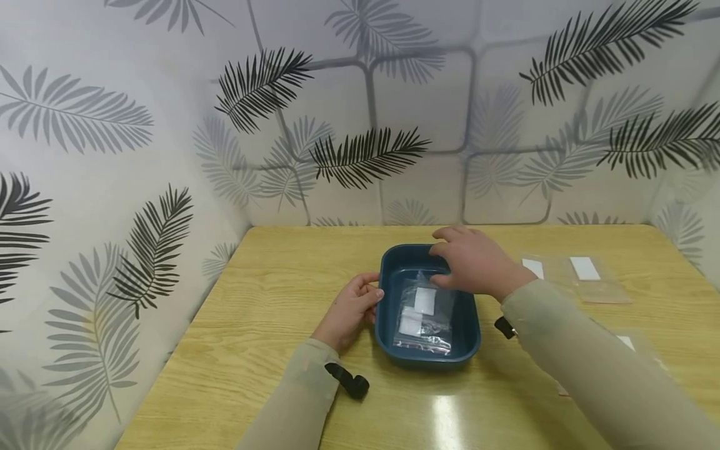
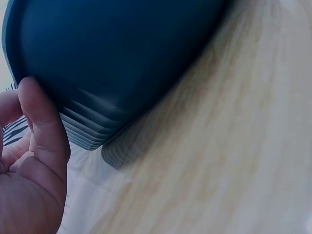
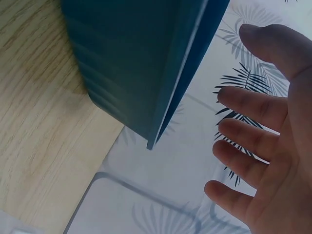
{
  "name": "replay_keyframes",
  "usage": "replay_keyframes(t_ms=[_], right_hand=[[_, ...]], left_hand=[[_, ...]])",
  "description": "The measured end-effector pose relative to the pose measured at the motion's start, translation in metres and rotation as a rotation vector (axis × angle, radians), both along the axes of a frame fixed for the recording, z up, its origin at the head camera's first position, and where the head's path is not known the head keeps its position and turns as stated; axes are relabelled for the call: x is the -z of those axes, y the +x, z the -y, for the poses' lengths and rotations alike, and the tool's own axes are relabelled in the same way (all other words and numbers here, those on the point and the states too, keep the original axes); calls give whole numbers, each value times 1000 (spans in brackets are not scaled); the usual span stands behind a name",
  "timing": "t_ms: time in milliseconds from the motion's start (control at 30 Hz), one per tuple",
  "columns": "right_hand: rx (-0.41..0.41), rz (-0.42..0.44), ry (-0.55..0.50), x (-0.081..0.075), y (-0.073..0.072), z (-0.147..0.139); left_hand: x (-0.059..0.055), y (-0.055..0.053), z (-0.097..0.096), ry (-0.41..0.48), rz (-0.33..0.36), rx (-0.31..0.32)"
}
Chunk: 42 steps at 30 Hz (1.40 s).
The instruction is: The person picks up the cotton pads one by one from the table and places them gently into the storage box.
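Observation:
A dark blue plastic box (image 1: 478, 337) with rounded corners stands on the table. In it lie clear zip bags (image 1: 441, 328) with white rectangular pieces inside, one overlapping another. At the box's left side is my left hand (image 1: 351, 306), its thumb at the rim and its fingers bent against the outer wall, holding it; the left wrist view shows this hand (image 2: 34, 161) close up. My right hand (image 1: 475, 259) hovers over the box's far right part, fingers spread and nothing in them. Beside the outer wall in the right wrist view, that hand (image 3: 263, 141) shows its bare palm.
To the right on the wooden table (image 1: 270, 312) lie more clear bags (image 1: 610, 290) with white pieces, and another bag (image 1: 644, 344) is partly behind the right sleeve. A wall (image 1: 416, 194) with a leaf pattern rises at the table's back edge. Both wrists wear black straps.

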State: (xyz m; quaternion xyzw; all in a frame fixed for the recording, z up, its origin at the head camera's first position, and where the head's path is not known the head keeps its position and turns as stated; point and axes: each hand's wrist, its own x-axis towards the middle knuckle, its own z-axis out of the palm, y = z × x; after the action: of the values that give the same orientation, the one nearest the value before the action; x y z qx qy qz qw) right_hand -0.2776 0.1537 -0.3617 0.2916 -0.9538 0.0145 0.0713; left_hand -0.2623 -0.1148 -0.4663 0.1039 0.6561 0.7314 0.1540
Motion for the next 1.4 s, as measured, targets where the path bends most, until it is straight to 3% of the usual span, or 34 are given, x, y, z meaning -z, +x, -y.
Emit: replay_keyframes(t_ms=[367, 567, 867, 1167, 1400], right_hand=[[5, 27, -41, 3, -3, -17], [33, 64, -70, 7, -12, -36], [127, 120, -119, 27, -27, -85], [227, 236, -121, 44, -24, -140], [257, 252, -51, 61, -22, -185]], left_hand=[[-1, 0, 0, 8, 3, -5], [-1, 0, 0, 20, 8, -3], [-1, 0, 0, 10, 3, -7], [1, 0, 0, 2, 7, -5], [1, -1, 1, -7, 4, -6]])
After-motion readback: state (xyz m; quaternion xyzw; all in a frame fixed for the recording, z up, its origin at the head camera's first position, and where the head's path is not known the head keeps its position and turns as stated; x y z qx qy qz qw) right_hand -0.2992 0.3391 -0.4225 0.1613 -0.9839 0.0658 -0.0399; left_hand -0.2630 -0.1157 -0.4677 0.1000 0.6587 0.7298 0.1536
